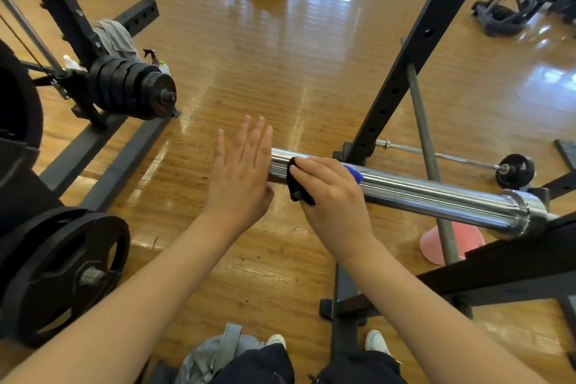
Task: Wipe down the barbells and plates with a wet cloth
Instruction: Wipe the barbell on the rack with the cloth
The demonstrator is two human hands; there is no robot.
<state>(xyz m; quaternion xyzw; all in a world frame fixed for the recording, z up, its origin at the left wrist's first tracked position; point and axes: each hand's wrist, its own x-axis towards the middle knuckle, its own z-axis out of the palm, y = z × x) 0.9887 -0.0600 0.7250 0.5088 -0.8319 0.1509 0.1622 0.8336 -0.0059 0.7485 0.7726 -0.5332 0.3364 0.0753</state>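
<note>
At the rack, the right hand [330, 196] presses a dark cloth [296, 181] around the shiny barbell sleeve [436, 193], which runs off to the right. The left hand [240, 171], fingers straight, rests against its near end.

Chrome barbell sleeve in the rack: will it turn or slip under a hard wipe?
Probably slick: the chrome barbell sleeve is mirror-smooth, and the task's cloth is wet. Being round, it may spin under the cloth that the right hand grips. It looks solid, so likely heavy and stiff. The left hand lies flat at its end.
</note>
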